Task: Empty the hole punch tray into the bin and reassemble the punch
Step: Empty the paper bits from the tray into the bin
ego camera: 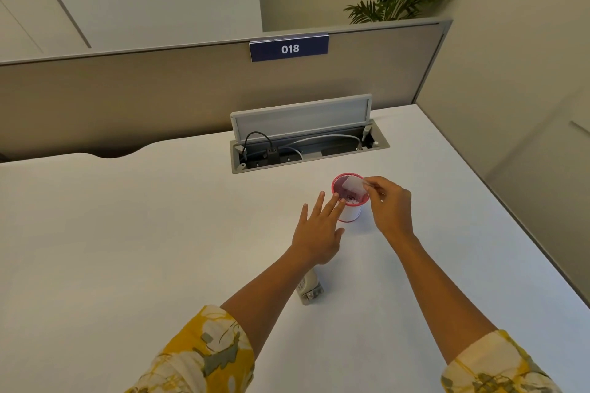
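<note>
Your left hand hovers with fingers spread wide, holding nothing; its fingertips reach the near-left rim of the bin. Whether they touch the rim, you cannot tell. Under your left forearm, nearer to you, the punch body lies on the desk, partly hidden by the wrist and well apart from the bin.

The bin is a small white cup with a pink rim, standing upright. Pink and white paper bits show inside it.

Your right hand pinches the clear tray between thumb and fingers, tilted over the bin's mouth, above its far-right rim.

Room: the desk is wide and bare to the left and near side of the bin. Far of the bin, an open cable hatch sits with its lid up. The desk's right edge runs diagonally, well right of your right forearm. A partition marked 018 closes the far side.
</note>
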Demonstrator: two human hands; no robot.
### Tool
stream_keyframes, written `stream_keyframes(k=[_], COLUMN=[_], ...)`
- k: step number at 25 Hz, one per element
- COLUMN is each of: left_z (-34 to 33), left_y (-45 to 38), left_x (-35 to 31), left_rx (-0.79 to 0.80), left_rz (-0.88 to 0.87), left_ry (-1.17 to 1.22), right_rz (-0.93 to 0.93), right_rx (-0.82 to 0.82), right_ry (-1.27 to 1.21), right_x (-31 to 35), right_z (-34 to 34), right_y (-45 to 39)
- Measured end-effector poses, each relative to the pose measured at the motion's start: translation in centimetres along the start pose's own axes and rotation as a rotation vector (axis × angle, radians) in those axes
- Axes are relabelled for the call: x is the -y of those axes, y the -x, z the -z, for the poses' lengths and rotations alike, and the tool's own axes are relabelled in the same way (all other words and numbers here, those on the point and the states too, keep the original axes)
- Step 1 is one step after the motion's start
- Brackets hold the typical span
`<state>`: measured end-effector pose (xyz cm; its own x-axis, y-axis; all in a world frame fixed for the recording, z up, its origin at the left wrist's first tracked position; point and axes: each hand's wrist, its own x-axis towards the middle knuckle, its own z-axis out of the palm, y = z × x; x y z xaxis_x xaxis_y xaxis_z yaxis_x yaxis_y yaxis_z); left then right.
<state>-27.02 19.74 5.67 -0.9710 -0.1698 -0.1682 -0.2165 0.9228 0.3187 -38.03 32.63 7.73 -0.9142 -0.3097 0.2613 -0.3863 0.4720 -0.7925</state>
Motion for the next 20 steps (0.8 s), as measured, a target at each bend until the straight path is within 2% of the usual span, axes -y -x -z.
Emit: stream_keyframes(k=[4, 10, 20], left_z=[0.0, -0.1, -0.4], left_y=[0.0, 0.0, 0.1], left_x=[0.0, 0.1, 0.1], left_rx=[0.003, 0.012, 0.022], left_rz=[0.002, 0.002, -0.002], left_ry=[-0.005, -0.029, -0.032], right_rz=[-0.003, 0.117, 0.088], right_rx=[-0.03, 0.067, 0.018], right_ry=[0.044, 0.184, 0.213], right_x=[-0.5, 0.2, 0.8], right_z=[0.1, -0.1, 0.0], right_y=[0.4, 1.4, 2.1])
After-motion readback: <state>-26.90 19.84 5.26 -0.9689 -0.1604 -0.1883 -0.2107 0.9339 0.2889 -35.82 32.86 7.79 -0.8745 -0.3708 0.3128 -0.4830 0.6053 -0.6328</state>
